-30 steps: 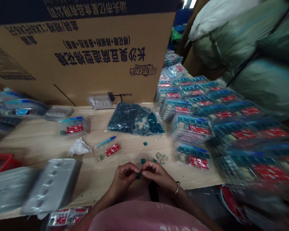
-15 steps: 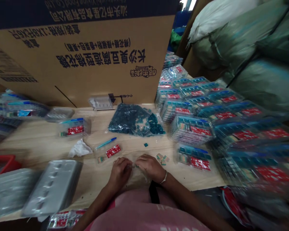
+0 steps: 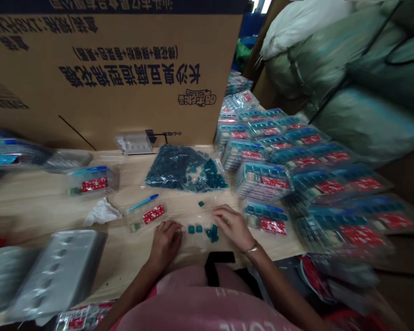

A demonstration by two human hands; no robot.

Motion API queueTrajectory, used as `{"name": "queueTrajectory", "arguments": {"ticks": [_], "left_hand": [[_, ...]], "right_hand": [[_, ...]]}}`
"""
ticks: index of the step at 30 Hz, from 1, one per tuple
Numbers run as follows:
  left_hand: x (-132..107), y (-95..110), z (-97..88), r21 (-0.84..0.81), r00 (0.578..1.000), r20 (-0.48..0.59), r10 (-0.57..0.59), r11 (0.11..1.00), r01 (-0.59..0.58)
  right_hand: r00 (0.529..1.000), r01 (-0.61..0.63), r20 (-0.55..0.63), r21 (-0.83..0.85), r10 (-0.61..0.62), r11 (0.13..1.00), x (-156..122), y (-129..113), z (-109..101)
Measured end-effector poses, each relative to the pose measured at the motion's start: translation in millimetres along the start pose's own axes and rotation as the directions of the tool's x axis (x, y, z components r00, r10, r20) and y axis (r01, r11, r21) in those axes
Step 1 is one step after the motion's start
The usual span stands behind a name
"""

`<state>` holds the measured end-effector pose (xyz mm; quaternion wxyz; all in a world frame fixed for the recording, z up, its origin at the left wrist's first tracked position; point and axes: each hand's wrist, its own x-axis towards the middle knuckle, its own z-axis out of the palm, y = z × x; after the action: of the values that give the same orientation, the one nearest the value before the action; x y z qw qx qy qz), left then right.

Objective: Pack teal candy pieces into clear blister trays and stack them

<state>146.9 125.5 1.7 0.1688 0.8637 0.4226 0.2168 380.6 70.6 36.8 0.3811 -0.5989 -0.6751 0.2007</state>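
Observation:
My left hand (image 3: 165, 241) rests on the wooden table (image 3: 44, 207) with its fingers curled down; what they grip is hidden. My right hand (image 3: 232, 225) lies a little to the right, fingers stretched out and apart, close to a filled pack (image 3: 267, 220). Between the two hands several small teal squares (image 3: 202, 230) lie in a loose row on what looks like clear plastic. One more teal square (image 3: 201, 203) lies farther back. Behind it sits a clear bag of teal pieces (image 3: 184, 170).
Stacks of filled packs (image 3: 290, 161) with red labels cover the right side. A big cardboard box (image 3: 124, 78) stands at the back. A stack of silvery trays (image 3: 55, 271) lies front left. A blue pen (image 3: 141, 202), a red-card packet (image 3: 152, 214) and a white tissue (image 3: 101, 212) lie left of my hands.
My hands, joined near the table's front edge a second ago, moved forward onto the table and then apart. Teal squares now lie between them. The view has swung slightly right.

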Motion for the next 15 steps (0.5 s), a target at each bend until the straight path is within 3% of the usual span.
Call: {"name": "queueTrajectory", "arguments": {"ticks": [3,9,13,15], "left_hand": [[5,-1,2.8,0.013,1.0,-0.012,-0.009,1.0,0.009],[14,-1,0.5,-0.026,1.0,-0.019,-0.023,0.999,0.023],[14,17,-8.3,-0.318,0.989,-0.083,-0.119,0.944,0.087],[15,32,-10.3,-0.567,0.982,0.032,-0.184,0.806,0.169]], "right_hand": [[0.989,-0.147,0.003,-0.089,0.148,0.985,-21,3,-17],[0.988,-0.022,0.15,-0.177,0.049,0.984,-28,5,3],[0.989,-0.089,0.118,-0.032,0.093,0.995,-20,3,4],[0.988,-0.143,0.083,0.138,0.132,0.98,-19,-3,5]]}}
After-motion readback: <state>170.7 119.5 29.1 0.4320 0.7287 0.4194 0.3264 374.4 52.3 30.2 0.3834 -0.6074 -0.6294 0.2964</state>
